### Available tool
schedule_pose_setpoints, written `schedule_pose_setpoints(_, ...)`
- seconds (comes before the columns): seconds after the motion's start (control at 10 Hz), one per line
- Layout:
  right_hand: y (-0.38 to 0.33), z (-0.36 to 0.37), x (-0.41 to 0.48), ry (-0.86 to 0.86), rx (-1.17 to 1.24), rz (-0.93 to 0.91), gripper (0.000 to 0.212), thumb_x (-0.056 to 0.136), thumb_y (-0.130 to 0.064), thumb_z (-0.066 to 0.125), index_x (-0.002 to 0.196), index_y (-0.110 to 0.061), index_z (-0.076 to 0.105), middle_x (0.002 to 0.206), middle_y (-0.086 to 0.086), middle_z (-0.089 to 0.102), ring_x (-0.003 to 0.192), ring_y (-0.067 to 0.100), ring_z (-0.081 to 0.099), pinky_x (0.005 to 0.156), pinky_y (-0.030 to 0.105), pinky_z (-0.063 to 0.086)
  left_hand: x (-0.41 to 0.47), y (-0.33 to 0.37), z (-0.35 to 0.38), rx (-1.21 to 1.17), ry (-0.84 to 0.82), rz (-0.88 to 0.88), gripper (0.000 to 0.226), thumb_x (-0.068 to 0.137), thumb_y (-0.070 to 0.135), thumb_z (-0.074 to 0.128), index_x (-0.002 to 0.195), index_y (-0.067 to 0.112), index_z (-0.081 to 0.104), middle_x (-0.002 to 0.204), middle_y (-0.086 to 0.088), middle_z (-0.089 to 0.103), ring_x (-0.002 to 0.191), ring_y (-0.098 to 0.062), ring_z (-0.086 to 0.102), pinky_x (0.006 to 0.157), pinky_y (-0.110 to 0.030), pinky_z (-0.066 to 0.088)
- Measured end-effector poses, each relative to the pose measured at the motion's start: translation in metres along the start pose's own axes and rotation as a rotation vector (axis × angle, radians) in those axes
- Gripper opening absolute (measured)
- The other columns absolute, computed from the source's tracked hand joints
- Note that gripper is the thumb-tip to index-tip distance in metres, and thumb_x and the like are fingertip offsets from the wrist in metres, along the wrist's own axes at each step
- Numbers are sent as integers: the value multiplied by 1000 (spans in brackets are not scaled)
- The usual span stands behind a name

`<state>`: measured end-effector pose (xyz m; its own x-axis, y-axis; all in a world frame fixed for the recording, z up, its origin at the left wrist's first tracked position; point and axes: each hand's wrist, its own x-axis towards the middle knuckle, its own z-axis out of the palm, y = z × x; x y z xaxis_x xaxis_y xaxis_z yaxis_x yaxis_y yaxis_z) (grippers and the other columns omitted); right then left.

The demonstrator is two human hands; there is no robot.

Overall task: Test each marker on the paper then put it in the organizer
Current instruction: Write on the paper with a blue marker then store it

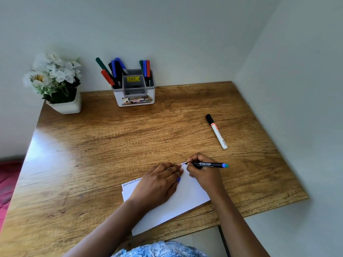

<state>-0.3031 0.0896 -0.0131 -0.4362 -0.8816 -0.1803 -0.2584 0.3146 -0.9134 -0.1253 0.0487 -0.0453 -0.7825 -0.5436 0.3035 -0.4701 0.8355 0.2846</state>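
Paper [185,197] at table's [92,145] near edge; organizer [134,89] at back, flowerpot [65,106] left of it, loose marker [216,132] right.

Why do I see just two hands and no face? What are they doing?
The camera sits on the person's head and looks down, so you see only their arms. The left hand presses on the white sheet of paper. The right hand grips a black marker with a blue end, tip on the paper's far edge. On the brown wooden table lies a white marker with a black cap. Behind stand a white-and-grey organizer full of markers and a pot of white flowers.
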Motion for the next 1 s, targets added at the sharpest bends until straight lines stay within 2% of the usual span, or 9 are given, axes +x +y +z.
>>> schedule_pose_setpoints(0.2,-1,-1,-1,-2,37,14,10,78,1,66,77,-9,66,70,0,66,64,9,63,63,38,58,0,0,0,-2,-1,-2,39,95,34,42,123,18,64,125,4,63,115,-16,56,91,-30,47)
schedule_pose_setpoints(0.4,-1,-1,-1,8,22,-2,9,77,0,66,76,-9,65,68,1,66,60,7,61,62,43,57,0,-2,2,-17,-2,-10,38,96,34,43,124,18,63,127,4,62,116,-16,55,90,-31,48)
schedule_pose_setpoints(0.5,1,0,-2,9,39,-1,12,78,0,66,75,-12,66,69,-4,67,63,6,62,61,39,58,-1,-1,1,-19,-7,-8,39,96,34,43,125,18,62,127,4,62,116,-16,55,91,-31,47)
schedule_pose_setpoints(0.6,2,-1,-2,38,100,5,15,83,0,63,76,-13,65,72,-3,67,67,8,64,59,28,58,0,-1,2,-18,-2,-13,39,96,34,42,125,18,63,127,4,62,116,-16,55,91,-31,47)
schedule_pose_setpoints(0.7,1,-2,-2,51,154,-12,13,88,-5,62,77,-12,63,66,2,64,59,11,62,56,25,57,0,-1,1,-21,-7,-12,39,96,34,42,125,18,62,127,4,62,117,-16,55,92,-31,47)
schedule_pose_setpoints(0.9,3,-4,0,-29,64,0,17,80,2,64,78,-15,65,77,-1,68,73,7,64,64,30,60,0,-1,0,-15,-3,-13,39,96,34,42,124,18,63,126,4,62,116,-15,55,91,-30,47)
schedule_pose_setpoints(1.0,4,-3,0,-10,60,-20,15,77,4,64,77,-11,66,75,1,68,69,6,63,64,35,58,0,0,-1,-13,-5,-15,40,95,35,42,124,19,63,126,5,63,116,-15,55,91,-30,47)
